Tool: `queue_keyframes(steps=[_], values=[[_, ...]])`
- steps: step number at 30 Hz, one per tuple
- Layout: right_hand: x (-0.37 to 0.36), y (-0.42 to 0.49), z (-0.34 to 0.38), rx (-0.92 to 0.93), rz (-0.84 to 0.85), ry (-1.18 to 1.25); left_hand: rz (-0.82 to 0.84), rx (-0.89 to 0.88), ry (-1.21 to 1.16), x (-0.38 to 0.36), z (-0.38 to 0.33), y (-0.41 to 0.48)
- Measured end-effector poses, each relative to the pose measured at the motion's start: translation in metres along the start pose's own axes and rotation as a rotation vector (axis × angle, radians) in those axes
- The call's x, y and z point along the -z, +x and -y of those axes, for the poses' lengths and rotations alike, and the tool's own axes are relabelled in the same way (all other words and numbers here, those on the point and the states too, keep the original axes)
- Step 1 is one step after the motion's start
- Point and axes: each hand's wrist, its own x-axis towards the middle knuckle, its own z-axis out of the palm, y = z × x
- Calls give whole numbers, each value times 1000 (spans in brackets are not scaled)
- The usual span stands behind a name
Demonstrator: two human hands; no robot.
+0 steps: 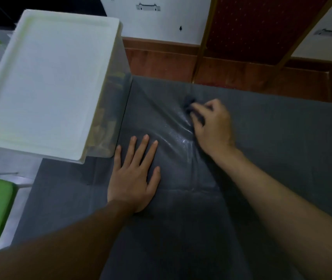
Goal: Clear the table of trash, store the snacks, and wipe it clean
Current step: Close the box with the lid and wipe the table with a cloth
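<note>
Item: your left hand [133,176], flat and unclenched, palm pressing the grey covered surface [282,148]. Just beyond and to its right: your right hand [211,126], fingers bunched around a small dark cloth [188,103] on a wet patch. The cloth looks soft, light and limp; grip it wadded. The cover wrinkles between your hands and may slide. Beyond your left hand: a lidded clear bin [46,83], contents indistinct. The cloth is mostly hidden and blurred.
</note>
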Motion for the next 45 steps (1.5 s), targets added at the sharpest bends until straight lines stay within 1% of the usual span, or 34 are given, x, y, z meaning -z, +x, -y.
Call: queue_keyframes(steps=[2,3,4,5,6,8,9,10,11,14,16,17,18,19,21,22,23,24,27,28,29,30,31,33,34,35,36,38,40,42,44,45], values=[[5,-16,-3,194,125,14,-4,2,5,0,0,0],[10,-15,-10,258,153,-21,-8,1,4,0,0,-1],[15,-10,-20,271,136,-75,-13,-1,0,0,0,-1],[19,-4,-31,216,76,-123,-17,-4,-6,-1,0,-1],[23,4,-41,99,-7,-163,-21,-7,-14,-1,0,-1],[32,16,-56,-239,-139,-175,-26,-7,-23,-1,0,-1],[33,16,-56,-367,-170,-158,-27,-7,-22,-1,0,-1],[32,12,-51,-413,-171,-139,-29,-8,-23,-2,0,-1],[28,3,-42,-383,-150,-116,-30,-9,-29,-2,0,-1],[18,-36,-16,-68,-15,7,-35,-11,-43,-2,-1,-1],[22,-49,-16,105,97,-2,-39,-10,-31,-2,0,-1],[26,-48,-22,140,103,-47,-42,-13,-33,-3,0,-2],[29,-44,-29,116,64,-94,-43,-17,-32,-3,1,-2],[32,-39,-34,33,-6,-127,-43,-21,-27,-3,1,-2],[32,-33,-35,-260,-123,-133,-44,-23,-19,-4,1,-2],[29,-34,-28,-371,-137,-121,-46,-23,-16,-5,2,-2],[25,-38,-18,-408,-126,-120,-48,-23,-14,-5,1,-2],[22,-46,-6,-382,-94,-102,-49,-25,-13,-5,1,-2],[24,-80,21,-145,70,67,-54,-29,-16,-4,1,-2],[26,-89,23,-83,114,64,-56,-30,-16,-4,2,-2],[29,-93,20,-57,118,20,-59,-31,-16,-4,2,-3],[31,-92,13,-72,84,-62,-62,-34,-16,-4,2,-3],[34,-89,6,-129,39,-168,-65,-37,-19,-4,2,-3],[39,-80,-8,-329,-28,-346,-70,-39,-27,-5,2,-3],[41,-77,-10,-405,-56,-381,-73,-39,-28,-5,3,-3],[40,-76,-10,-425,-80,-383,-74,-37,-29,-6,3,-3],[38,-76,-7,-393,-85,-377,-75,-35,-30,-6,3,-3],[28,-84,5,-309,-19,-370,-82,-31,-37,-6,2,-3],[20,-96,19,-297,33,-347,-81,-29,-44,-6,2,-4],[17,-111,29,-240,27,-231,-79,-38,-52,-5,1,-4],[19,-128,31,-51,31,-128,-77,-50,-56,-4,2,-4],[22,-135,27,38,40,-129,-76,-55,-60,-4,2,-4]])
